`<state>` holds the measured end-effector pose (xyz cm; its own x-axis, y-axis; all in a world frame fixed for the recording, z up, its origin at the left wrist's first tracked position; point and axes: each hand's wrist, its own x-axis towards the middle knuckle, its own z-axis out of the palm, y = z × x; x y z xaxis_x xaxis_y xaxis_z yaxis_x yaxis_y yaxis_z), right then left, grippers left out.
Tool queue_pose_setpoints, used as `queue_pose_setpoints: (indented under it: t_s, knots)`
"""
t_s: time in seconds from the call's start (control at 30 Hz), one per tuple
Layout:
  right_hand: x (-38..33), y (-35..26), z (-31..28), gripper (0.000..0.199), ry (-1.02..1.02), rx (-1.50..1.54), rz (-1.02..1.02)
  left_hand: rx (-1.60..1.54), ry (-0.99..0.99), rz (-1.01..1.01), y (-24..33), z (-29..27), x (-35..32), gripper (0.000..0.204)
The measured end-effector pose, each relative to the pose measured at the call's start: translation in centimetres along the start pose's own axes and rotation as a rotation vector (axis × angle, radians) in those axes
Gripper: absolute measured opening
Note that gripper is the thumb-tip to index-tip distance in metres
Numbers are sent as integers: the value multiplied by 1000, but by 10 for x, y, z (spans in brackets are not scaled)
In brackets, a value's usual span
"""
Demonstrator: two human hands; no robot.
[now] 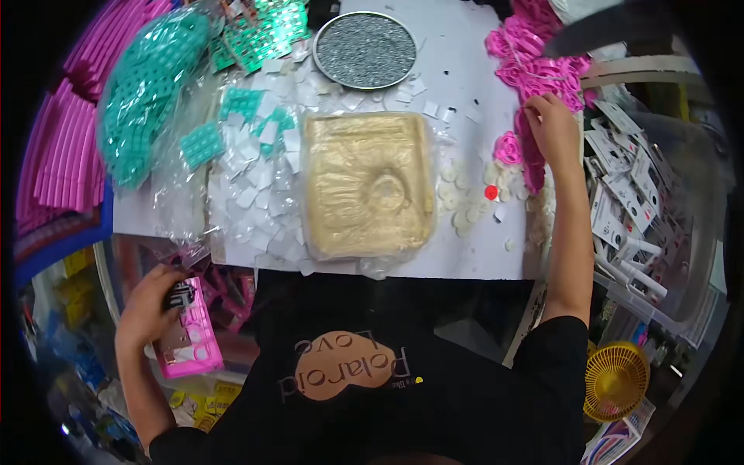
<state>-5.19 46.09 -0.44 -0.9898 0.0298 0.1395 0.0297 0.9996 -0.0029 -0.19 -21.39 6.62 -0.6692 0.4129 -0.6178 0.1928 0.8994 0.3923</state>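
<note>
My left hand (149,308), below the table's left front edge, grips a pink plastic casing (203,333). Its open side shows dark and pale parts fitted inside. At the far right of the table my right hand (553,130) has its fingers bent together on a long pink plastic piece (530,159), at the near edge of a heap of pink plastic parts (535,66). The fingertips partly cover what they pinch. Nearby lie a coiled pink part (508,148), a red disc (491,192) and several pale round pieces (457,198).
A plastic-wrapped beige pad (349,186) occupies the table's middle, behind it a round dish of small grey metal bits (365,50). Teal keypads (201,145), white squares (248,186) and a bagged teal bundle (155,93) lie left. A clear bin (674,225) stands right.
</note>
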Motion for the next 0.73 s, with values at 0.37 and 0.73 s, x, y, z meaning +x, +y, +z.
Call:
queue_pose_setpoints:
  t_s: [0.37,0.73]
  knots:
    - [-16,-20,-18,11,97,169,-10,496,-74,-560,-244,208,20,67]
    - [-51,-210,-25,16,-117,357,-340,-97,236,730,123,34,72,20]
